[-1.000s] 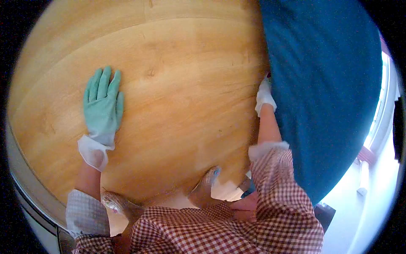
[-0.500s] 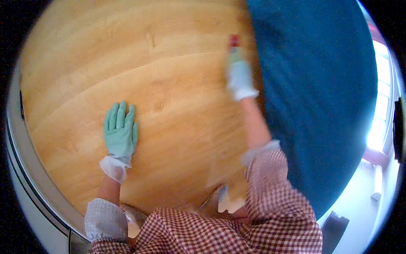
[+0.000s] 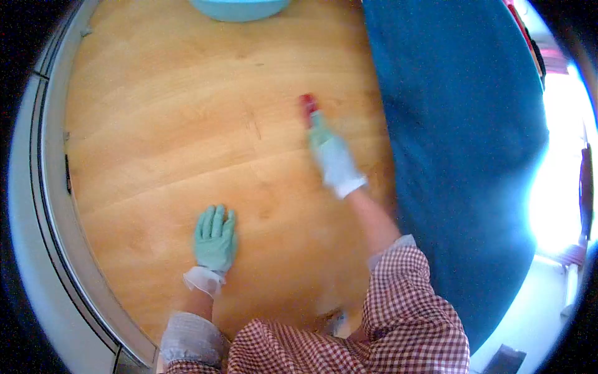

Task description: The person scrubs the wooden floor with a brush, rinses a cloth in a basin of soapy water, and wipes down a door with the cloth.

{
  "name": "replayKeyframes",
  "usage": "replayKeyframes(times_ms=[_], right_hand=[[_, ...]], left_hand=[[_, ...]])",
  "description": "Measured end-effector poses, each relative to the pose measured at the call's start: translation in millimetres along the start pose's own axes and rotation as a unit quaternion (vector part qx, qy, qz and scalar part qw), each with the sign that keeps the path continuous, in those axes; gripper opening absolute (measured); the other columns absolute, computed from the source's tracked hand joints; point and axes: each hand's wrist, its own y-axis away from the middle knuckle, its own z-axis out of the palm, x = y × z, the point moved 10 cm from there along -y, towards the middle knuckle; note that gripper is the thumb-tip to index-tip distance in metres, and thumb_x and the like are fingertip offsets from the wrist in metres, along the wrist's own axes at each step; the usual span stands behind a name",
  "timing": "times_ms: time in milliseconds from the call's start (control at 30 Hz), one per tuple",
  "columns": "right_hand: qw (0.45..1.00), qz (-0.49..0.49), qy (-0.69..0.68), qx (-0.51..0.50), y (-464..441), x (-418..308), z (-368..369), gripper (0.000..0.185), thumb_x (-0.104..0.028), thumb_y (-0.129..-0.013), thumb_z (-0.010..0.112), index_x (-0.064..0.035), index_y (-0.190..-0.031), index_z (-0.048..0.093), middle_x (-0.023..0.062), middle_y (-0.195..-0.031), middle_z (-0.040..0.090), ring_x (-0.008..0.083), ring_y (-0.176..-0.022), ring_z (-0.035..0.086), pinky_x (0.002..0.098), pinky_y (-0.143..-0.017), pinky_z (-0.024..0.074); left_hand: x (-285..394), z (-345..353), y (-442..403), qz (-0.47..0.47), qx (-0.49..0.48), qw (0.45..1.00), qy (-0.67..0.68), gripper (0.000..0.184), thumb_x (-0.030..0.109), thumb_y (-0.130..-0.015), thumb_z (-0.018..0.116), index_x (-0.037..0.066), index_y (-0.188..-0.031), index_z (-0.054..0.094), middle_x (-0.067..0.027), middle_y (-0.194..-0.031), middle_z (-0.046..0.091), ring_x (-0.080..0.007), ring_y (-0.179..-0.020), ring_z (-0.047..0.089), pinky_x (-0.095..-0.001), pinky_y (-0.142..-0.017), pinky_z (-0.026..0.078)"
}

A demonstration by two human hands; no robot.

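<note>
My left hand point(image 3: 215, 240), in a green glove with a white cuff, lies flat on the wooden floor point(image 3: 168, 143) with its fingers stretched forward and nothing in it. My right hand point(image 3: 330, 149), gloved the same way, reaches farther forward and is smeared by motion. It is closed on a small red object point(image 3: 308, 105) whose front end sticks out past the fingers at floor level. The rest of that object is hidden by the hand and the blur, so its exact kind does not show.
A blue cloth cover point(image 3: 455, 137) hangs or lies along the right side, close to my right arm. At the far top stands a light blue basin point(image 3: 242, 9), partly cut off. A sliding-door track point(image 3: 93, 287) runs down the left edge. Bright window light point(image 3: 557, 181) enters at right.
My right hand with the red object has swung left, away from the blue cover. The view has shifted forward, bringing in the basin. My left hand stays flat on the floor.
</note>
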Motion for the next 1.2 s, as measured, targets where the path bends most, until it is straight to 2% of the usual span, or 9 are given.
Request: replayKeyframes(times_ms=[133,200,233,367,433,633,700,1033,1200], right_hand=[[0.930,0.211,-0.301,0.002,-69.5,64.8,15.3,0.050,-0.040,-0.111,0.032,-0.0086,-0.136,0.063,0.0266,-0.098,0.074,0.0399,-0.081,0.072,0.0472,-0.065,0.0550],[0.946,0.176,-0.164,0.217,-142.6,146.8,-27.0,0.053,-0.043,-0.111,0.032,-0.0065,-0.124,0.068,0.0230,-0.087,0.072,0.0368,-0.071,0.068,0.0492,-0.060,0.0507],[0.910,0.306,-0.240,0.142,-141.6,150.7,-19.1,0.071,-0.061,-0.108,0.034,-0.0028,-0.127,0.069,0.0081,-0.075,0.061,0.0169,-0.065,0.054,0.0375,-0.056,0.0420],[0.988,-0.113,-0.098,0.028,-74.0,-85.3,18.3,0.059,-0.048,-0.105,0.046,-0.0144,-0.153,0.045,0.0230,-0.085,0.069,0.0352,-0.072,0.066,0.0475,-0.060,0.0479],[0.980,-0.137,-0.080,-0.123,-28.7,-139.1,55.5,0.067,-0.038,-0.100,0.057,-0.0229,-0.162,0.035,0.0282,-0.091,0.069,0.0418,-0.079,0.069,0.0500,-0.067,0.0521],[0.982,-0.145,-0.120,0.000,-76.3,-179.1,-110.9,0.069,-0.020,-0.097,0.059,-0.0282,-0.161,0.036,0.0252,-0.119,0.069,0.0442,-0.093,0.070,0.0509,-0.079,0.0559],[0.864,-0.377,-0.153,0.296,-108.1,-218.6,-162.2,0.069,-0.014,-0.095,0.059,-0.0171,-0.160,0.036,0.0233,-0.146,0.056,0.0439,-0.117,0.064,0.0482,-0.095,0.0544],[0.959,-0.257,-0.038,0.111,-233.6,-205.9,-108.1,0.072,-0.008,-0.090,0.066,-0.0060,-0.158,0.040,0.0240,-0.155,0.047,0.0426,-0.143,0.044,0.0418,-0.121,0.0311],[0.975,-0.216,-0.019,0.045,-142.5,-206.4,-115.8,0.077,-0.004,-0.092,0.060,-0.0193,-0.162,0.034,0.0292,-0.137,0.061,0.0443,-0.121,0.063,0.0469,-0.101,0.0478]], left_hand=[[8.5,35.4,1.7,-0.001,-0.025,1.000,0.001,0.053,0.023,-0.089,0.067,0.012,-0.141,0.060,-0.0160,-0.150,0.052,-0.0377,-0.142,0.045,-0.0536,-0.120,0.033],[9.9,38.9,-2.0,-0.007,-0.021,1.000,0.003,0.052,0.024,-0.090,0.068,0.013,-0.140,0.060,-0.0148,-0.149,0.053,-0.0359,-0.143,0.045,-0.0525,-0.120,0.033],[13.1,38.8,-1.9,-0.007,-0.023,1.000,0.006,0.052,0.025,-0.090,0.068,0.013,-0.140,0.060,-0.0144,-0.149,0.053,-0.0356,-0.142,0.045,-0.0524,-0.119,0.033],[29.2,45.2,-7.7,0.005,0.011,1.000,-0.015,0.050,0.027,-0.091,0.068,0.013,-0.138,0.062,-0.0156,-0.145,0.056,-0.0388,-0.141,0.046,-0.0542,-0.120,0.033],[37.5,52.2,-2.6,-0.014,0.009,1.000,0.005,0.048,0.027,-0.091,0.068,0.014,-0.137,0.063,-0.0148,-0.144,0.057,-0.0382,-0.140,0.048,-0.0534,-0.120,0.034],[69.2,49.2,-0.1,-0.037,0.030,0.999,0.018,0.050,0.028,-0.091,0.068,0.015,-0.139,0.061,-0.0139,-0.145,0.057,-0.0352,-0.140,0.049,-0.0506,-0.120,0.035],[50.4,40.4,-5.4,-0.033,0.026,0.999,0.032,0.051,0.029,-0.092,0.067,0.014,-0.140,0.060,-0.0141,-0.146,0.056,-0.0345,-0.140,0.049,-0.0498,-0.121,0.034],[57.3,38.0,-20.8,-0.058,0.025,0.994,0.089,0.051,0.031,-0.097,0.062,0.012,-0.144,0.057,-0.0150,-0.150,0.053,-0.0342,-0.144,0.045,-0.0494,-0.121,0.033],[47.7,36.0,-9.3,-0.055,0.049,0.993,0.091,0.052,0.031,-0.097,0.061,0.011,-0.146,0.055,-0.0153,-0.153,0.051,-0.0337,-0.144,0.045,-0.0489,-0.120,0.034]])
